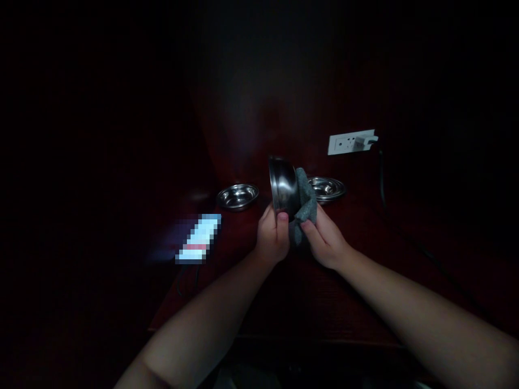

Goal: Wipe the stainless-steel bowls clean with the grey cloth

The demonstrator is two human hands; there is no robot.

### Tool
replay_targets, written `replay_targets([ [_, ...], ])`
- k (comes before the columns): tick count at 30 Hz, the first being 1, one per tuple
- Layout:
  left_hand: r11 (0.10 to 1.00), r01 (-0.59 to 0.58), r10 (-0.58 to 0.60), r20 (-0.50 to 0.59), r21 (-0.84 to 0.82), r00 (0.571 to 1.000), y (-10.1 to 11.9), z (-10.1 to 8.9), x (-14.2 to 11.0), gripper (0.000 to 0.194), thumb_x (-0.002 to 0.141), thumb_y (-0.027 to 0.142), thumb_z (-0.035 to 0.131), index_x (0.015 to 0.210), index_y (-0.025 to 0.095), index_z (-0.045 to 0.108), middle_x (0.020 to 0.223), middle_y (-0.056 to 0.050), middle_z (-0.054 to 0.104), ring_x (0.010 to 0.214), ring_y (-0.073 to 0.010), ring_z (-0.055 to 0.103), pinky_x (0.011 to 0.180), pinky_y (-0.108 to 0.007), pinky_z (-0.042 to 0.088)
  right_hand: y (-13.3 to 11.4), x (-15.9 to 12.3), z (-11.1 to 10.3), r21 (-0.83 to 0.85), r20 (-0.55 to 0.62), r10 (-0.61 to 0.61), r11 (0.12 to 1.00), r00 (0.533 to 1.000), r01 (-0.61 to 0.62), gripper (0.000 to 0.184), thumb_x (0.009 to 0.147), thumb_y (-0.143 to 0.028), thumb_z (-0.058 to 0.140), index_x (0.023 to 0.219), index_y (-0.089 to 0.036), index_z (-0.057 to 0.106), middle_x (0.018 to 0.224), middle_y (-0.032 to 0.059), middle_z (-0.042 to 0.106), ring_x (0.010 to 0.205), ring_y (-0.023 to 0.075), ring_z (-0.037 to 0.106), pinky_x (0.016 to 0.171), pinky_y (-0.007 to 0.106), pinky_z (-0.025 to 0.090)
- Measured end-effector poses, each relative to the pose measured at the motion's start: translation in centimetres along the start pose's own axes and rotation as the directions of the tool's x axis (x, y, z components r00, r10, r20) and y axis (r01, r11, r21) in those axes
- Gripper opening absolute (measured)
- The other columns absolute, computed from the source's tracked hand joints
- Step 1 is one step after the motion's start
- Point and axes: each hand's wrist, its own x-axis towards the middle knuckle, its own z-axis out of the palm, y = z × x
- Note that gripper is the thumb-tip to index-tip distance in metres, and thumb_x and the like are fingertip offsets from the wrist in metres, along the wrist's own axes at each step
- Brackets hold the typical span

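Observation:
My left hand (272, 235) grips a steel bowl (283, 185) by its lower rim and holds it on edge above the dark wooden table (357, 302). My right hand (322, 237) is closed on a grey cloth (305, 204) and presses it against the right side of the bowl. The cloth hangs down between my two hands.
A second steel bowl (237, 195) sits on the table to the left and a third steel bowl (327, 188) behind the cloth to the right. A lit phone screen (198, 238) lies at the left. A white wall socket (351, 142) holds a plug, its black cable (381, 178) running down.

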Motion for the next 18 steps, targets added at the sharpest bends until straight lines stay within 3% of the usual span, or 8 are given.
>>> replay_targets([
  [5, 0.998, 0.014, -0.016, 0.033, 0.058, 0.999, -0.1, 0.0, -0.3, 0.032, 0.092, 0.036, 0.032, 0.079, 0.016, 0.053, 0.068, -0.003, 0.054, 0.063, -0.0135, 0.051, 0.061, -0.029, 0.042, -0.5, 0.4, -0.7, -0.053, -0.030, -0.060, 0.997, 0.998, 0.058, 0.056, 0.090, -0.039, 0.036, 0.142, -0.024, 0.025, 0.145, 0.0058, 0.033, 0.134, 0.0296, 0.026, 0.110, 0.054, 0.024],
  [9, 0.997, 0.010, -0.013, 0.046, 0.072, 0.999, 0.4, -0.1, -0.2, 0.033, 0.091, 0.034, 0.033, 0.067, 0.018, 0.047, 0.058, 0.001, 0.049, 0.053, -0.0105, 0.045, 0.054, -0.026, 0.037, -0.7, 0.8, -1.3, -0.077, -0.040, -0.093, 0.993, 0.995, 0.089, 0.058, 0.089, -0.041, 0.038, 0.142, -0.023, 0.024, 0.149, 0.0021, 0.024, 0.138, 0.0290, 0.015, 0.112, 0.055, 0.016],
  [13, 0.998, -0.007, 0.002, 0.064, 0.068, 0.998, 0.7, -0.4, -0.2, 0.035, 0.091, 0.034, 0.033, 0.063, 0.018, 0.045, 0.055, 0.002, 0.046, 0.050, -0.0096, 0.044, 0.051, -0.025, 0.034, -0.5, 1.1, -1.8, -0.099, -0.079, -0.138, 0.986, 0.987, 0.130, 0.056, 0.088, -0.039, 0.039, 0.141, -0.022, 0.030, 0.150, 0.0022, 0.024, 0.137, 0.0290, 0.021, 0.112, 0.052, 0.018],
  [18, 0.998, -0.024, 0.018, 0.104, 0.056, 0.994, 0.4, -0.7, -0.4, 0.034, 0.091, 0.032, 0.034, 0.061, 0.018, 0.043, 0.053, 0.002, 0.044, 0.047, -0.0091, 0.041, 0.048, -0.025, 0.030, 0.1, 1.2, -1.8, -0.127, -0.143, -0.115, 0.987, 0.983, 0.097, 0.051, 0.089, -0.037, 0.038, 0.137, -0.021, 0.036, 0.144, 0.0055, 0.035, 0.132, 0.0296, 0.031, 0.109, 0.051, 0.025],
])
